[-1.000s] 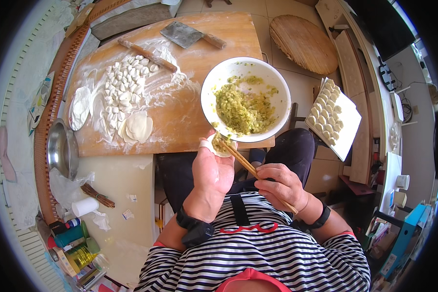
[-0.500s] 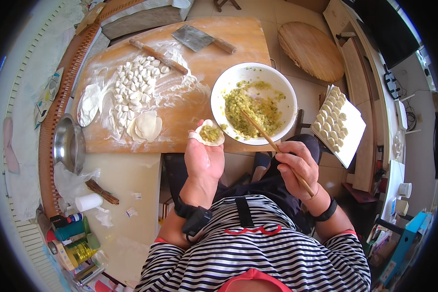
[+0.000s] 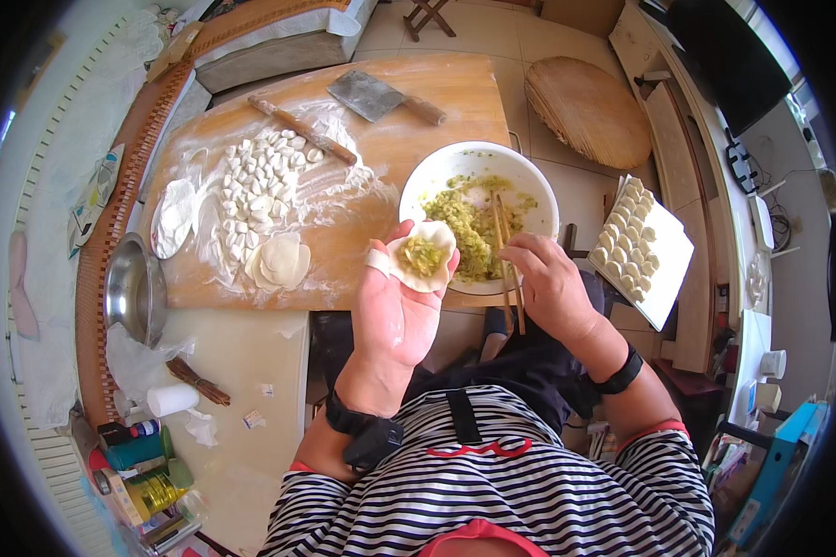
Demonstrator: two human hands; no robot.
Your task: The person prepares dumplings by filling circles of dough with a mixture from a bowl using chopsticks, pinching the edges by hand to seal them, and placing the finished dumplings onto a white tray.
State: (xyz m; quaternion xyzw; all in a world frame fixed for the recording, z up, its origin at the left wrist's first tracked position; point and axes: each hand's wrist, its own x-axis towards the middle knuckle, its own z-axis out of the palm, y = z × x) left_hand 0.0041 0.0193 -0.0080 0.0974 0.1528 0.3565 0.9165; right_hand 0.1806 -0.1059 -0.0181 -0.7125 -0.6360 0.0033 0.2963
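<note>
On the fingers of my raised left hand (image 3: 398, 311) lies a round dumpling wrapper (image 3: 443, 243), cupped slightly. A mound of green-yellow filling (image 3: 422, 257) sits in its middle. My thumb presses the wrapper's left edge. Just beyond is a white bowl (image 3: 547, 197) with more chopped filling (image 3: 469, 223) inside. Two wooden chopsticks (image 3: 502, 223) lean in it, tips in the filling, splayed ends over the near rim. Beside them is my right hand (image 3: 555, 292), fingers loosely bent and fingertips at the chopsticks, which no longer pass through the grip.
On the floured wooden board (image 3: 464, 84) lie several dough pieces (image 3: 260, 176), stacked wrappers (image 3: 279, 262), a rolling pin (image 3: 302, 128), a cleaver (image 3: 367, 96) and a plate of flour (image 3: 172, 218). Folded dumplings stand on a white tray (image 3: 669, 278) at right. A steel basin (image 3: 135, 288) is at left.
My left hand has risen and moved right with the filled wrapper, now overlapping the bowl's near-left rim. My right hand has let go of the chopsticks, which now rest in the bowl.
</note>
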